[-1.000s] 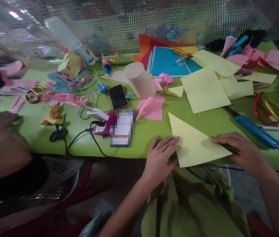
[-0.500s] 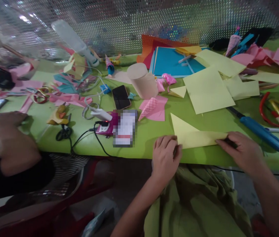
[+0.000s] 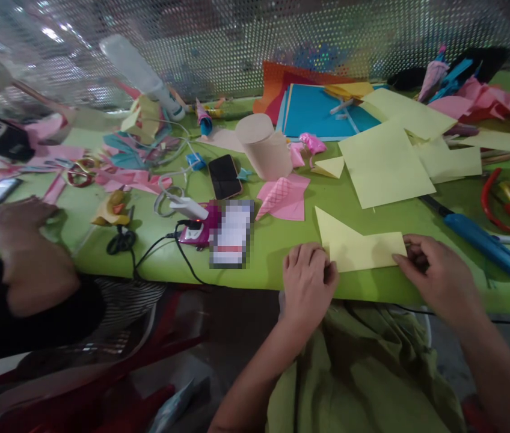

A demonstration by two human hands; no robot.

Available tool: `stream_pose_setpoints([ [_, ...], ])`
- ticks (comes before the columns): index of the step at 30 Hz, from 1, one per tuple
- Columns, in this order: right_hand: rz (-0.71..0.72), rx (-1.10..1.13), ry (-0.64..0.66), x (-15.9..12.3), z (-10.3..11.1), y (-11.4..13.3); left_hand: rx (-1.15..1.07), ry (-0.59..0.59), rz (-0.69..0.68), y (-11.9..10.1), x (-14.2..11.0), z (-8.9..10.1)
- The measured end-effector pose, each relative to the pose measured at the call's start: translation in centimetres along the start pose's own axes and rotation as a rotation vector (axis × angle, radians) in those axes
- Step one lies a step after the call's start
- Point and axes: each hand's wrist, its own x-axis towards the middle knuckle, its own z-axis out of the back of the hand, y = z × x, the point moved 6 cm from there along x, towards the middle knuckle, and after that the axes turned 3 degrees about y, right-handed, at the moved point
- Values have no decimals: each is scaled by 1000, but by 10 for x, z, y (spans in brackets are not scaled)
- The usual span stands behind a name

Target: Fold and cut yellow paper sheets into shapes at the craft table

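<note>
A folded sheet of pale yellow paper lies near the front edge of the green table, with a pointed corner sticking up at its left. My left hand has its fingers curled and pinches the paper's lower left corner against the tabletop. At the other end, my right hand holds the right edge between thumb and bent fingers. Just beyond the folded piece lies a flat yellow square sheet. A blue utility knife rests past my right hand.
Red and yellow-handled scissors lie at the right. A phone and a purple power socket with cables sit left of my hands. A paper roll stands behind. Another person's arm rests at the far left.
The paper's upper right part now lies flatter, with a straight right end showing. My right hand has shifted slightly left along that edge. The whole view has drifted a little.
</note>
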Motion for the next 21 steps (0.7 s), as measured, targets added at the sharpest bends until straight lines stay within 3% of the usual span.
stream_pose_setpoints([
  [5, -5, -2, -7, 0, -1, 1, -10, -40, -13, -1, -2, 2],
  [8, -12, -6, 2, 1, -1, 0, -18, -83, -156, -13, -6, 3],
  [11, -2, -3, 21, 1, -2, 0, -60, 94, -385, -33, -12, -8],
  [14, 29, -6, -2, 1, -2, 2, -60, 271, -474, -45, -18, -16],
  [18, 29, 58, -18, 0, 0, 1, -26, 307, -465, -47, -24, -20],
  [21, 26, 203, -130, -9, 13, 0, -1, 299, -466, -45, -25, -22],
])
